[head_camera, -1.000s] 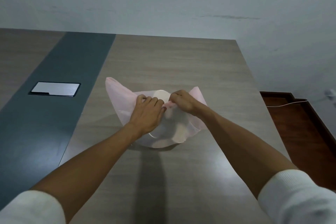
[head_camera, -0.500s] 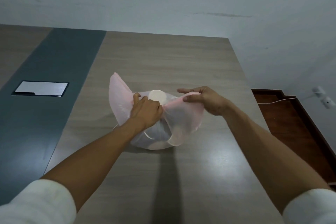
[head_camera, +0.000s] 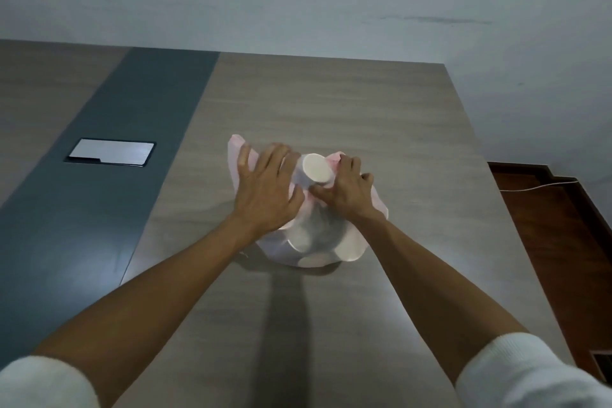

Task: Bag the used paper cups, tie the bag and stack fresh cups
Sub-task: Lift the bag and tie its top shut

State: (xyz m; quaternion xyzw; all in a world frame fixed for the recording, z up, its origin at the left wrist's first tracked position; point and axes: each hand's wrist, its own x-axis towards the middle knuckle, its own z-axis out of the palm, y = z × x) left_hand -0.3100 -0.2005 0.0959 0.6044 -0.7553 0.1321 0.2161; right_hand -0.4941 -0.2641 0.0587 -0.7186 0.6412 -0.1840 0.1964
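Left hand [head_camera: 265, 190]: now spread flat, fingers wide, on the pink plastic bag [head_camera: 314, 242]; grip released.
Right hand [head_camera: 344, 190]: pinching gathered bag film.
Paper cups [head_camera: 316, 167]: inside bag, mid-table [head_camera: 331, 103].
Change: handles drawn together; knot judged unfinished.
Fresh cups: none visible.

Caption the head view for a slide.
Both hands, left hand and right hand, work a pink bag of paper cups.

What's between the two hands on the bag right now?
In the head view, an upturned white paper cup inside the pink bag pokes up between the left hand and right hand, along with bunched bag film where the thumbs meet.
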